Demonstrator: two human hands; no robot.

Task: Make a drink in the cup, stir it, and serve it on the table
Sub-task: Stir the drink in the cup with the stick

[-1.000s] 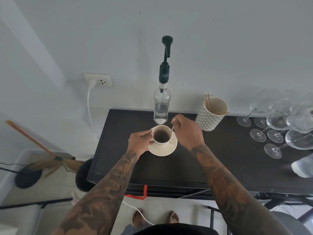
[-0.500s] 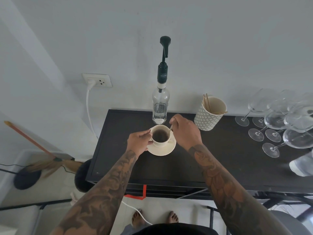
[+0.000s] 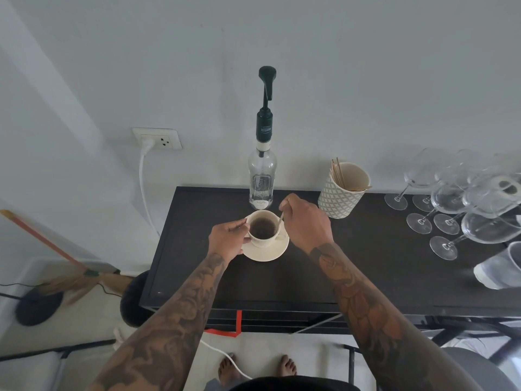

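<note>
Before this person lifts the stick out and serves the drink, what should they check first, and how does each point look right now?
1. Cup sits on saucer: ok.
2. Left hand steadies the cup's side: ok.
3. Right hand grips the stir stick, tip in the dark drink: ok.
4. Drink fully mixed: cannot tell.
5. Drips on the saucer: none seen, ok.
6. Bare table in front for serving: ok.

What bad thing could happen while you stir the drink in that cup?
The cup sits on a loose saucer; if the right hand stirs hard with the wooden stick, the dark drink might slop over the rim, though the left hand steadies it. The tall pump bottle stands just behind the cup, so a careless knuckle could knock it.
</note>
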